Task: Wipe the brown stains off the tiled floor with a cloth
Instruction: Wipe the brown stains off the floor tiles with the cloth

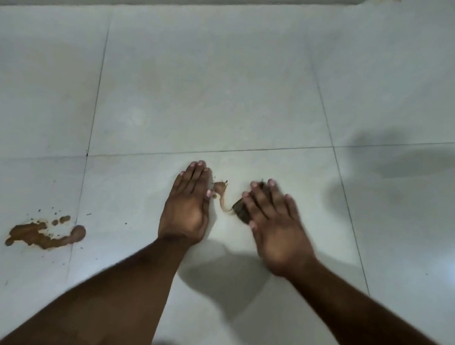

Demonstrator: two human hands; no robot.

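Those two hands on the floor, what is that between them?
In the head view, a small brown stain smears the pale tile between the left hand and the right hand, trailing toward a dark cloth under the right fingers.

A dark brown cloth [240,211], bunched small, lies on the pale tiled floor [200,87] under my right fingers, touching a thin light-brown smear [220,191] just left of it, while a larger brown stain [45,234] sits far left of the cloth.

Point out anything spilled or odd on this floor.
Two brown messes mar the pale tiled floor: a large brown splatter with droplets at the left, and a thin brown smear between the hands. The right hand covers a dark, blurred cloth-like wad.
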